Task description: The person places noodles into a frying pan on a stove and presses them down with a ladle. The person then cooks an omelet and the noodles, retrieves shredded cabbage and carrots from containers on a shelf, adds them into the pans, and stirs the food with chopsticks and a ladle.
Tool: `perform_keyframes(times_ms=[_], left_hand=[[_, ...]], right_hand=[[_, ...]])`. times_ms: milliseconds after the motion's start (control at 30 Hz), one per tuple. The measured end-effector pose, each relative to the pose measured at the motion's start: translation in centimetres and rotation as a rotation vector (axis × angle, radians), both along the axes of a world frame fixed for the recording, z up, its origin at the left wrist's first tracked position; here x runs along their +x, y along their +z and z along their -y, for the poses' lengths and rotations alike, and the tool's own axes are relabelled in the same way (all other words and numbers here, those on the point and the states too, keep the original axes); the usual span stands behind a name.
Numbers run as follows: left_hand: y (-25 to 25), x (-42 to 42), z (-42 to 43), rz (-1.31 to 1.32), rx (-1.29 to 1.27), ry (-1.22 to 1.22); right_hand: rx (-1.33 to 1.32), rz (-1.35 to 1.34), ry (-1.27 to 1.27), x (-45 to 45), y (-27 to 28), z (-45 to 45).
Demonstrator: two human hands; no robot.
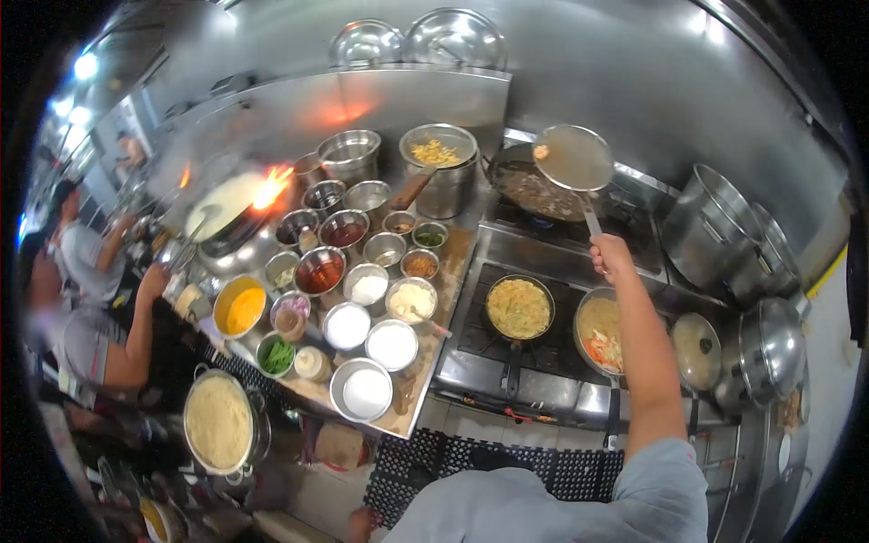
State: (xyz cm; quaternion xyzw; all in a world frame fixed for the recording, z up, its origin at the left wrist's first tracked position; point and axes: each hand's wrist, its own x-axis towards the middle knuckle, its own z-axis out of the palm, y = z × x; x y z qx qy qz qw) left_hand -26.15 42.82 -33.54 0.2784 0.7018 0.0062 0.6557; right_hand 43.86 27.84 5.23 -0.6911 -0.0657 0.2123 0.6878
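Note:
My right hand is closed round the handle of a strainer. A small orange piece of food lies near the strainer's left rim. Just under the strainer is a wok of bubbling oil on the rear burner. Below the outstretched forearm stands a pan of noodles with red and white bits, partly covered by the arm. To its left, a frying pan holds a yellow egg-like round. At the bottom edge, by my torso, my left hand shows only in part; its fingers cannot be made out.
Several metal bowls of sauces, powders and herbs crowd the steel counter on the left. A strainer with yellow bits rests on a pot. Flames rise by a wok where a co-worker stands. Large pots line the right.

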Motion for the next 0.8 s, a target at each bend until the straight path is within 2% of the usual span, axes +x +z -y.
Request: perform_keyframes(times_ms=[67, 133, 200, 333, 433, 567, 633, 667, 700, 733, 800], left_hand=[[0.5, -1.0, 2.5, -0.005, 0.02, 0.093], [0.3, -1.5, 5.9, -0.012, 0.04, 0.166], [0.0, -1.1, 10.6, -0.021, 0.057, 0.178], [-1.3, 0.3, 21.1, -0.084, 0.075, 0.093], [-2.4, 0.5, 28.7, -0.187, 0.188, -0.203], [-3.4, -0.9, 35.2, -0.327, 0.48, -0.828], [-4.2, -1.1, 37.3, -0.372, 0.557, -1.021], [-2.8, -0.4, 38.4, -0.377, 0.506, -0.988], [-1.8, 0.9, 37.3, -0.303, 0.069, -0.528], [-3.9, 0.0, 37.9, -0.345, 0.295, -0.647], [-7.6, -1.3, 39.1, -0.565, 0.772, -0.889]], right_hand=[[-0.118, 0.055, -0.025, 1.8, -0.5, 0.9], [-0.115, 0.031, 0.024, 3.6, -0.4, 2.3], [-0.108, -0.003, 0.054, 5.4, -0.5, 4.0], [-0.189, 0.133, 0.093, 6.8, -0.9, 6.0], [-0.209, 0.105, 0.155, 8.8, -1.9, 7.6], [-0.233, 0.182, 0.202, 7.8, -1.3, 9.5], [-0.066, 0.199, 0.358, 10.7, -3.2, 11.4], [-0.262, 0.411, 0.397, 9.3, -2.2, 12.0], [-0.302, 0.572, 0.503, 7.9, -1.9, 12.5], [-0.254, 0.552, 0.534, 7.8, -1.6, 12.3], [-0.161, 0.235, 0.465, 5.5, -0.1, 14.6]])
